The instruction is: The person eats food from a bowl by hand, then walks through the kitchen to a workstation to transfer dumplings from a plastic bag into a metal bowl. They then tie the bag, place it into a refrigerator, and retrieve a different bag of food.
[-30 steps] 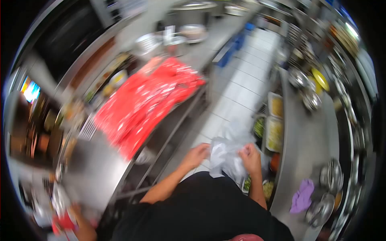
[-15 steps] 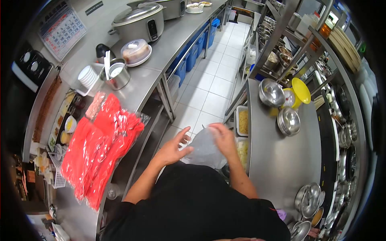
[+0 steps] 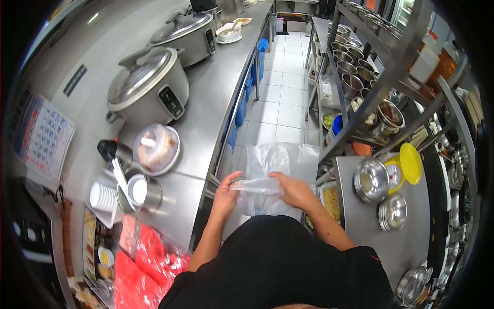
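A translucent plastic bag (image 3: 283,157) spreads out in front of my body, above the tiled floor. Its gathered edge stretches between my two hands. My left hand (image 3: 225,196) grips one end of that edge, with the fingers partly curled. At the other end, my right hand (image 3: 294,191) is closed on the plastic, its fingers pointing left. Several red plastic bags (image 3: 149,268) in clear wrapping lie on the counter to my left.
On the left counter (image 3: 193,159) stand rice cookers (image 3: 149,87), a covered plate (image 3: 157,149), a metal pot with utensils (image 3: 149,193) and stacked white cups (image 3: 103,196). Metal bowls (image 3: 371,180) and a yellow scale (image 3: 395,175) sit on the right counter. A metal rack rises beyond it.
The bag has been spread wider and is now stretched between both hands. My left hand, formerly open beside it, has closed on its edge. The view has shifted up and left.
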